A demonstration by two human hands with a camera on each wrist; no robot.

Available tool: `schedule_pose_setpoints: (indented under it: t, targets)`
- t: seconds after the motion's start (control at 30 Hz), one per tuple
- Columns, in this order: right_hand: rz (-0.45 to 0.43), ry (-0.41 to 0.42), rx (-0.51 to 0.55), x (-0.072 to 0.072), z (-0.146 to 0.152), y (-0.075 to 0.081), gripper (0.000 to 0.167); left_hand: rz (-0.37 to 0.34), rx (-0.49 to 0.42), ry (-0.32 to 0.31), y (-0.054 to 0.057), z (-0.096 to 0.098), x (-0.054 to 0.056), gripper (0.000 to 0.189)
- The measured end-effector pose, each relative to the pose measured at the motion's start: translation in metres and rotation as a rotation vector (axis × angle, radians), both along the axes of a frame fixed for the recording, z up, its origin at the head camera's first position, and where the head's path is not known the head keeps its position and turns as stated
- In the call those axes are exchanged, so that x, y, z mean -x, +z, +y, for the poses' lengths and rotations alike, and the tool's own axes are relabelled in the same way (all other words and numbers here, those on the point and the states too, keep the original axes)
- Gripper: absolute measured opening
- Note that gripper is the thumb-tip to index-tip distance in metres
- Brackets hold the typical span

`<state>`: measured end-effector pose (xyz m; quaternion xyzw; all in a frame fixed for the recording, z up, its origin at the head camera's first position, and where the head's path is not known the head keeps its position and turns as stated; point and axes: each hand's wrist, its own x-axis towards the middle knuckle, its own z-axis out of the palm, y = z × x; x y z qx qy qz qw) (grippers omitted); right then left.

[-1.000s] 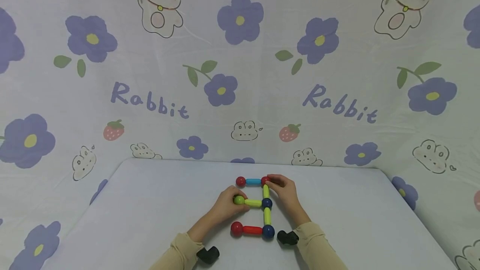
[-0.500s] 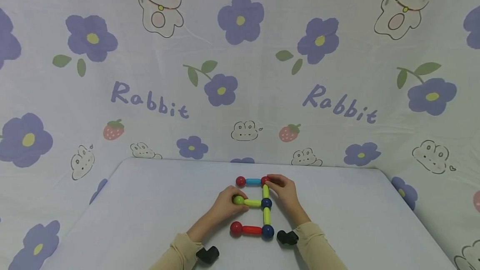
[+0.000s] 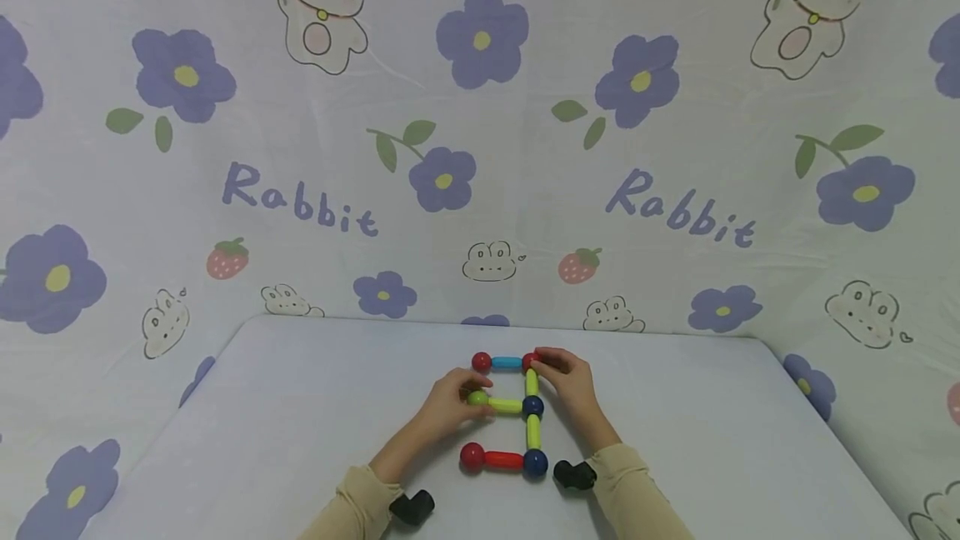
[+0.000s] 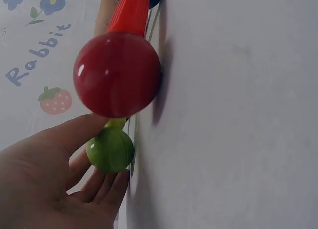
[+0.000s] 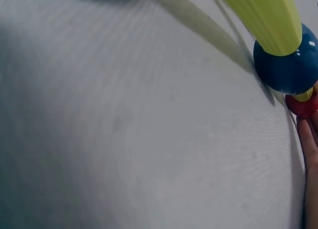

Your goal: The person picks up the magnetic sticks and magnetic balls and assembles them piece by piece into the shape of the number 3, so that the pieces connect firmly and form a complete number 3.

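Observation:
A figure of magnetic rods and balls lies on the table. Its top row is a red ball, a light-blue rod (image 3: 507, 362) and a second red ball (image 3: 529, 362), which my right hand (image 3: 572, 382) pinches. Yellow-green rods run down that side through a dark-blue ball (image 3: 533, 406). The middle branch ends in a green ball (image 3: 477, 398). My left hand (image 3: 446, 405) is around this ball, its thumb and fingers spread apart; in the left wrist view, fingertips lie close to the green ball (image 4: 111, 150). The bottom row has a red rod (image 3: 505, 461) between red and dark-blue balls.
The white table (image 3: 300, 423) extends to both sides. A patterned cloth (image 3: 525, 148) hangs behind it. Black wrist devices sit by both sleeves, one (image 3: 575, 476) close to the bottom dark-blue ball.
My left hand has loosened around the green ball, its fingers lifting and parting from the thumb. My right hand stays at the top red ball. The figure keeps its shape.

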<state>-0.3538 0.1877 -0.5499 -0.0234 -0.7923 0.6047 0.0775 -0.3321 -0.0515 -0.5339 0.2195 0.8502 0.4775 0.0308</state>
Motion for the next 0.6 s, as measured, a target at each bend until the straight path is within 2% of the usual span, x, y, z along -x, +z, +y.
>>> schedule_pose_setpoints:
  t: [0.1,0.27,0.47,0.53,0.6]
  targets:
    - [0.01,-0.005,-0.014,0.001,0.0,0.0,0.034,0.002,-0.034,0.01,0.001,-0.004,0.002,0.031]
    - [0.017,0.009,0.008,-0.002,0.001,0.004,0.034,0.0,-0.072,0.081,0.004,-0.012,0.008,0.039]
    - [0.037,0.069,0.063,-0.003,0.006,0.014,0.044,0.029,-0.114,0.15,0.013,-0.02,0.017,0.041]
    - [0.052,0.084,0.055,-0.004,0.009,0.017,0.046,0.042,-0.118,0.158,0.015,-0.024,0.021,0.043]
    - [0.073,0.083,0.002,-0.005,0.013,0.02,0.047,0.06,-0.105,0.161,0.016,-0.028,0.025,0.045]
